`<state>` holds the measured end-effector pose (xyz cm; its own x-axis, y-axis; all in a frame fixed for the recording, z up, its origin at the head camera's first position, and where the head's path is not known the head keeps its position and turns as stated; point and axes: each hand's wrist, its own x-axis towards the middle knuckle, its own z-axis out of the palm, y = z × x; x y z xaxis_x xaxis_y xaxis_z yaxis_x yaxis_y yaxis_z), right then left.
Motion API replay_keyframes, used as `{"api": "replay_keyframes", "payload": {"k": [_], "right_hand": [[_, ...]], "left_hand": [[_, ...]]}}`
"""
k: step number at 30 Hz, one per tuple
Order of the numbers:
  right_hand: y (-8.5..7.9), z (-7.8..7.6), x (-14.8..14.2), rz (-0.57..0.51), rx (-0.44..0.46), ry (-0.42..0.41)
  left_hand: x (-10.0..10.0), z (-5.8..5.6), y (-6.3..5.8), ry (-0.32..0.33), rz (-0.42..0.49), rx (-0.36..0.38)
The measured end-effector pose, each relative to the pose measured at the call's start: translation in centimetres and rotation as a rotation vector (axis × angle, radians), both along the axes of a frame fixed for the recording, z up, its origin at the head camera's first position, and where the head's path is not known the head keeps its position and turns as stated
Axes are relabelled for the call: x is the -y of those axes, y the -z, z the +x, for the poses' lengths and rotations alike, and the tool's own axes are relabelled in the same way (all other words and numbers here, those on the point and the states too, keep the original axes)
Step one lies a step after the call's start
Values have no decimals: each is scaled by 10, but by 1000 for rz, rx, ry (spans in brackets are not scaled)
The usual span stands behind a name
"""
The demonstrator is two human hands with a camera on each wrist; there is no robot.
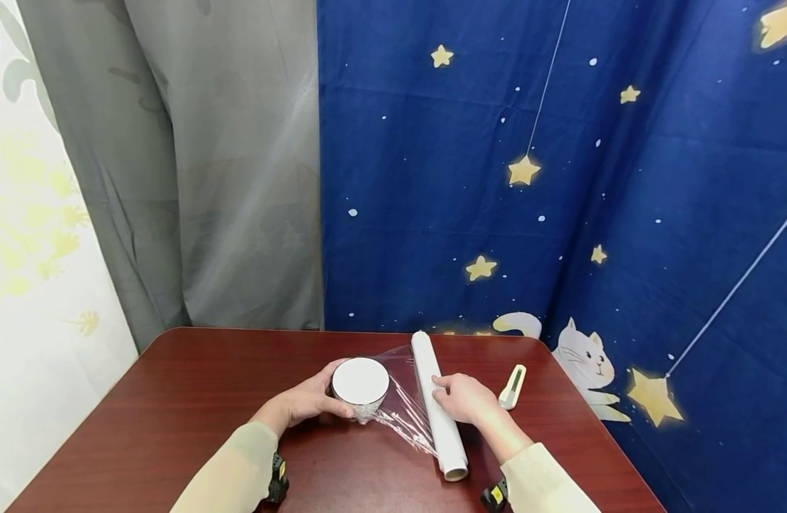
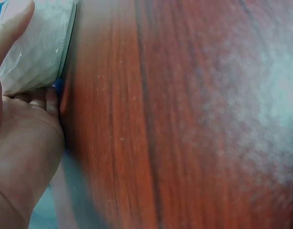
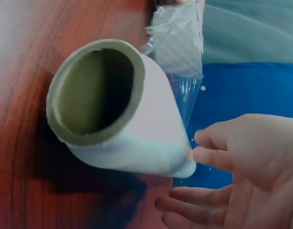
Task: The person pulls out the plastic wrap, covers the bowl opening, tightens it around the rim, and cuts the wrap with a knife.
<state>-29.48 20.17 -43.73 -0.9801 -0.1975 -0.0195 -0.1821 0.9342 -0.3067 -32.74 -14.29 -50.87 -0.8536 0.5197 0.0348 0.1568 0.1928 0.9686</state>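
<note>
My left hand grips a round container with a flat white top and dark rim, thumb on the near side. The left wrist view shows the container's diamond-patterned pale side with shiny film over it. A sheet of clear cling film stretches from the container to a white cling film roll lying lengthwise on the table. My right hand touches the roll with thumb and forefinger. In the right wrist view its other fingers extend loosely beside the roll, whose hollow cardboard core faces the camera.
A pale yellow utility knife lies on the dark red wooden table, right of my right hand. Behind the table's far edge hang a grey curtain and a blue star-patterned curtain.
</note>
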Motion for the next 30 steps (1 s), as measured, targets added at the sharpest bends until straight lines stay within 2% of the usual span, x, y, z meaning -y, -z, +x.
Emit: {"api": "replay_keyframes", "payload": {"k": [5, 10, 24, 30], "right_hand": [[1, 4, -4, 29, -26, 44], [7, 4, -10, 47, -48, 50], [4, -1, -14, 7, 29, 70], [6, 0, -16, -2, 46, 36]], "left_hand": [[1, 1, -1, 5, -2, -9], [1, 1, 1, 4, -4, -12], [1, 0, 5, 8, 20, 1], [2, 1, 4, 11, 29, 7]]}}
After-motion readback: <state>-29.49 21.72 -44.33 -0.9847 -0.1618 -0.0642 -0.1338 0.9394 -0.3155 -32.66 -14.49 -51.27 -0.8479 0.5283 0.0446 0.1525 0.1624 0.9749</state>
